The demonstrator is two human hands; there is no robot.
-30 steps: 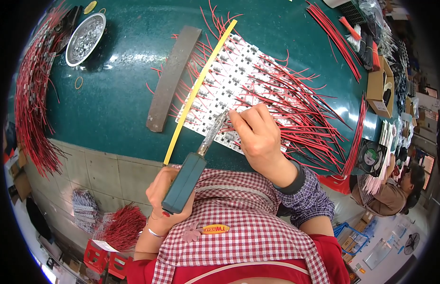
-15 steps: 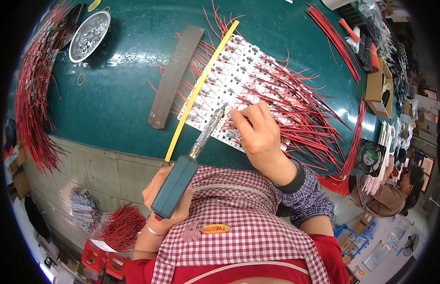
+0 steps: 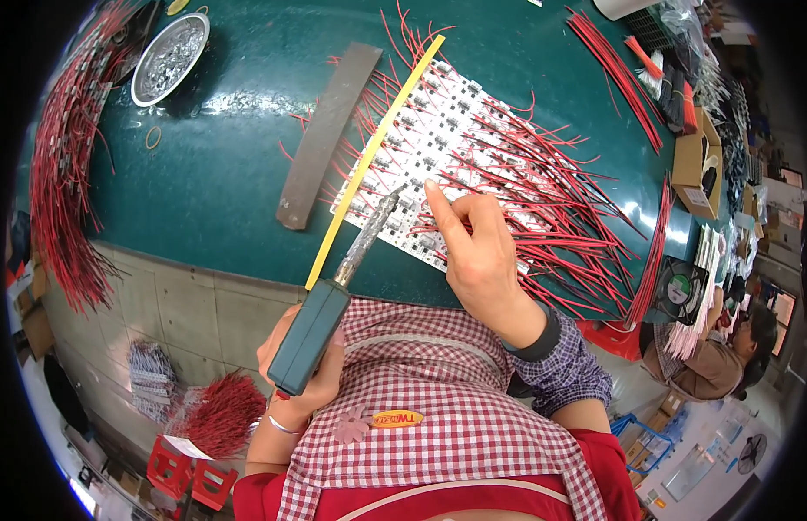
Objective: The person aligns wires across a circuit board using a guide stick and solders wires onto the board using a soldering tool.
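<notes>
My left hand [image 3: 310, 365] is wrapped round the green handle of a soldering iron [image 3: 312, 334]. The iron's metal tip points away from me and sits over the sheet of white circuit boards [image 3: 438, 130], which carries small black parts. Close to the right of the tip, my right hand [image 3: 483, 252] rests over the sheet, one digit stretched out and the other fingers folded under; what they may hold is hidden. Red and dark wires [image 3: 560, 226] fan out from the boards to the right. Along the sheet's left side lies a yellow strip [image 3: 373, 165].
A grey-brown flat bar [image 3: 328, 139] lies left of the strip. At the far left are a metal bowl [image 3: 171, 59] and a heap of red wires [image 3: 65, 174]. Rightward stand a cardboard box [image 3: 697, 169] and a small fan [image 3: 679, 289]. Another person [image 3: 721, 352] sits beyond.
The iron's tip has drawn slightly left, away from my right hand. One digit of my right hand has straightened, and the whole view has shifted a little.
</notes>
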